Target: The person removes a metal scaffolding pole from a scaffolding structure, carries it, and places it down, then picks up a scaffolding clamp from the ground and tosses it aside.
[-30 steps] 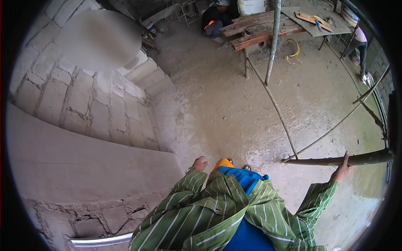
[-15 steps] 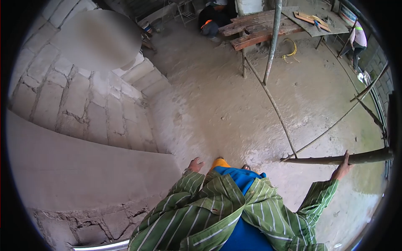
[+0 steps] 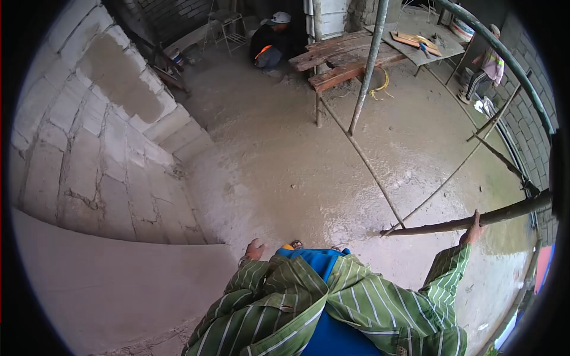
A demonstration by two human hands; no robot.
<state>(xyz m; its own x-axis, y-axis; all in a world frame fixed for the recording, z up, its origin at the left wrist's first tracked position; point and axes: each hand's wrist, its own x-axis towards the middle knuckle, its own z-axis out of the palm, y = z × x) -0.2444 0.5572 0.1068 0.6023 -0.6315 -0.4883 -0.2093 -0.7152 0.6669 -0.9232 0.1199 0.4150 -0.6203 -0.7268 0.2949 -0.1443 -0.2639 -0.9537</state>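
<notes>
Balance comes first up here: our right hand (image 3: 473,230) is closed around the pole (image 3: 475,220) running out to our right, while our left hand (image 3: 255,250) hangs open and empty beside the wall (image 3: 89,172). We should keep that grip firm, feet steady.

1. I can read no text, label, brand, number or sign anywhere in my view.
2. The block wall (image 3: 89,148) on the left carries only plaster and mortar lines, no writing.
3. The wooden planks (image 3: 344,59) and the clothes of the far people are too small for me to make out any letters.
</notes>
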